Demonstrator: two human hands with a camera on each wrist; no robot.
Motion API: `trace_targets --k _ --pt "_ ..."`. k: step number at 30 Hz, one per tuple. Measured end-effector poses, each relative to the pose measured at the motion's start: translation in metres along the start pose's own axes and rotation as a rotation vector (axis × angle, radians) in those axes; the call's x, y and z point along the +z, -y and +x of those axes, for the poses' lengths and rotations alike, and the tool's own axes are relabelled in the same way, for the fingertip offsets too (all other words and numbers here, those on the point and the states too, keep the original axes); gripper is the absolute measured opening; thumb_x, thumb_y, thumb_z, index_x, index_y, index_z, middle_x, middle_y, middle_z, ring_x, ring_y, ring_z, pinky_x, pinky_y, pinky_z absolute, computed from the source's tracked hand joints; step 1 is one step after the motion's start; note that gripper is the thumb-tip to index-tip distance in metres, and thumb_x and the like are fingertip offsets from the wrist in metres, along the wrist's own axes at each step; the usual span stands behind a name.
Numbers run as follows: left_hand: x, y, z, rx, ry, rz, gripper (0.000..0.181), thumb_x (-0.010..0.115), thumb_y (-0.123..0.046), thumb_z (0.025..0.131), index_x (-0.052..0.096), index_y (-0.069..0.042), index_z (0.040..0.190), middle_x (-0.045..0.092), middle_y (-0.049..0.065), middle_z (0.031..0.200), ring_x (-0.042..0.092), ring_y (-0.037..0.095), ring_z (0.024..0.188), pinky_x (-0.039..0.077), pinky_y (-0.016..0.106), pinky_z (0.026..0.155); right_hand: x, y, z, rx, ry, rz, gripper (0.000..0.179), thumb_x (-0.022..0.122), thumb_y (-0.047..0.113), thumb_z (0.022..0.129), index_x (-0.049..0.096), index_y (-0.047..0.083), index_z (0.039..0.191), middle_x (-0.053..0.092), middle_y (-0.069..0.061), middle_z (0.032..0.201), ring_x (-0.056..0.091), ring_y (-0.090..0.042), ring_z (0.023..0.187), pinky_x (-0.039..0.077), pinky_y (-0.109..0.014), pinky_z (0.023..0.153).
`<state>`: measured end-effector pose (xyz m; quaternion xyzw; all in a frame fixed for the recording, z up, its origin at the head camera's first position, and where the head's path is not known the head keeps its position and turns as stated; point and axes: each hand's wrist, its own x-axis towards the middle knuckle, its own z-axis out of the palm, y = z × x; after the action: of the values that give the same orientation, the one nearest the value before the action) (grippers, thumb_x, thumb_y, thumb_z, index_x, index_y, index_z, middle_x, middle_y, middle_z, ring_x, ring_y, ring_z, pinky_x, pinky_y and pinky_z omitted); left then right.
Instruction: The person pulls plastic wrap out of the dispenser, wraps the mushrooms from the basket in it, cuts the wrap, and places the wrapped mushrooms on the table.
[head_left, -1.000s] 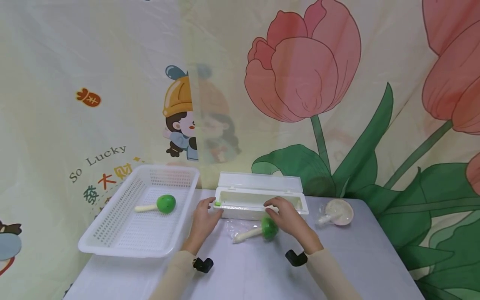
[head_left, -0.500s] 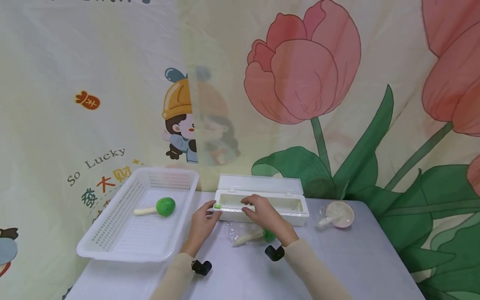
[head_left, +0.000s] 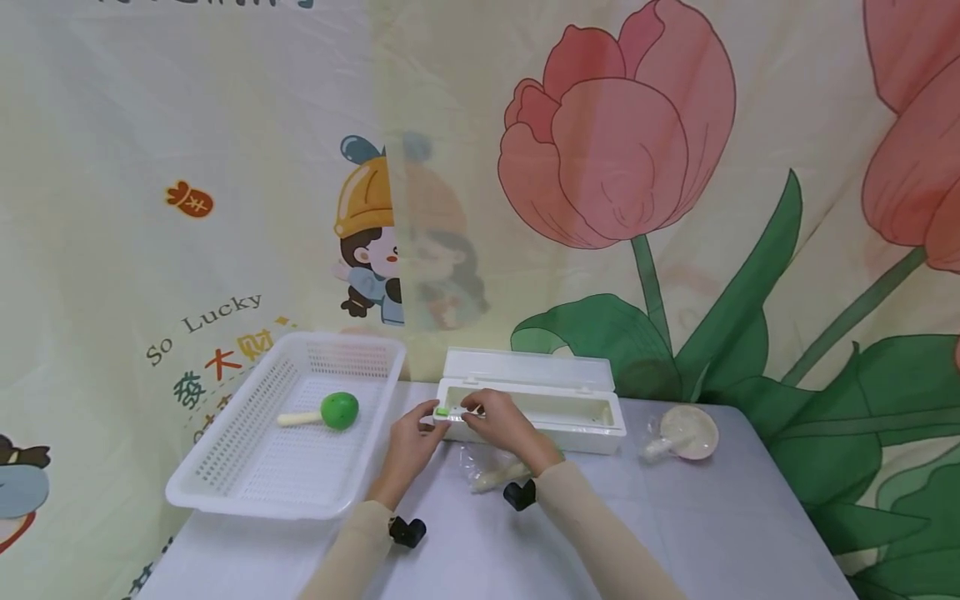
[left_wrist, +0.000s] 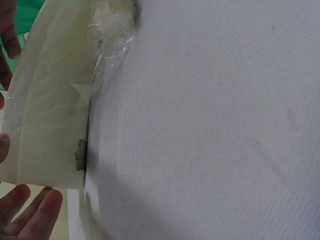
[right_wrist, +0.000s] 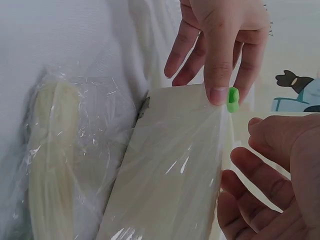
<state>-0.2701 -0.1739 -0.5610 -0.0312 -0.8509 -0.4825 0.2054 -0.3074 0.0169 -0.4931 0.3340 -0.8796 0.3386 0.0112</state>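
In the head view my left hand (head_left: 408, 446) grips the left end of a long white cling film box (head_left: 577, 440), its lid (head_left: 528, 367) raised at the back. Its thumb lies on the front edge, beside a green slider (right_wrist: 233, 100); the other fingers press the box's end. My right hand (head_left: 498, 421) is over the front edge, just right of the slider. In the right wrist view its thumb and fingers are apart, with nothing seen between them. Clear film stretches over the box front. Before it lies a film-wrapped pale stick (right_wrist: 52, 160), its green head mostly hidden by the right arm.
At the left a white perforated basket (head_left: 225, 467) holds a green round-headed thing with a pale stick (head_left: 337, 412). On the table's right lies a pale round thing with a handle (head_left: 688, 432), partly in clear film. A printed curtain (head_left: 450, 167) hangs behind the table.
My right hand has moved left along the box front, from its right half to near the green slider. My left hand has stayed at the box's left end.
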Motion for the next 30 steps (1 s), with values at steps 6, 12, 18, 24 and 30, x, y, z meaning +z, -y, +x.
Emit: trace_targets --k 6,12,18,24,30 --pt "-0.001 0.002 0.001 0.001 -0.003 -0.004 0.042 0.081 -0.010 0.088 0.068 -0.001 0.127 0.072 0.024 0.115 0.076 0.028 0.081 0.061 0.026 0.067 0.008 0.001 0.015 0.022 0.001 -0.028 0.016 0.069 0.012 0.096 0.077 0.004 0.109 0.076 -0.009 0.106 0.070 -0.020 0.092 0.057 -0.030 0.081" --pt "-0.001 0.003 0.000 0.007 0.002 0.007 0.040 0.079 -0.009 0.090 0.068 -0.001 0.127 0.072 0.024 0.115 0.076 0.027 0.080 0.061 0.027 0.068 0.015 0.003 0.024 0.033 0.027 -0.008 0.014 0.069 0.014 0.098 0.078 0.007 0.105 0.077 -0.007 0.101 0.070 -0.019 0.090 0.057 -0.029 0.079" --pt "-0.002 0.002 0.000 0.006 0.010 0.001 0.039 0.078 -0.009 0.090 0.068 -0.001 0.127 0.071 0.025 0.115 0.076 0.027 0.081 0.062 0.028 0.068 0.022 0.000 0.028 0.054 0.023 -0.006 0.013 0.069 0.018 0.099 0.079 0.010 0.103 0.078 -0.003 0.101 0.069 -0.015 0.090 0.055 -0.027 0.078" --pt "0.000 0.008 0.001 0.024 0.012 0.021 0.039 0.078 -0.012 0.092 0.068 -0.003 0.129 0.074 0.021 0.110 0.076 0.025 0.081 0.061 0.026 0.068 0.024 -0.003 0.029 0.036 0.002 0.003 0.011 0.070 0.017 0.098 0.080 0.011 0.100 0.079 -0.001 0.097 0.066 -0.011 0.081 0.053 -0.025 0.072" --pt "-0.001 0.011 0.000 0.030 0.006 0.019 0.039 0.077 -0.014 0.093 0.068 -0.004 0.129 0.074 0.021 0.109 0.077 0.026 0.083 0.061 0.027 0.069 0.026 -0.002 0.032 0.030 0.013 0.023 0.012 0.070 0.017 0.098 0.080 0.012 0.101 0.079 0.001 0.097 0.065 -0.009 0.080 0.052 -0.023 0.070"
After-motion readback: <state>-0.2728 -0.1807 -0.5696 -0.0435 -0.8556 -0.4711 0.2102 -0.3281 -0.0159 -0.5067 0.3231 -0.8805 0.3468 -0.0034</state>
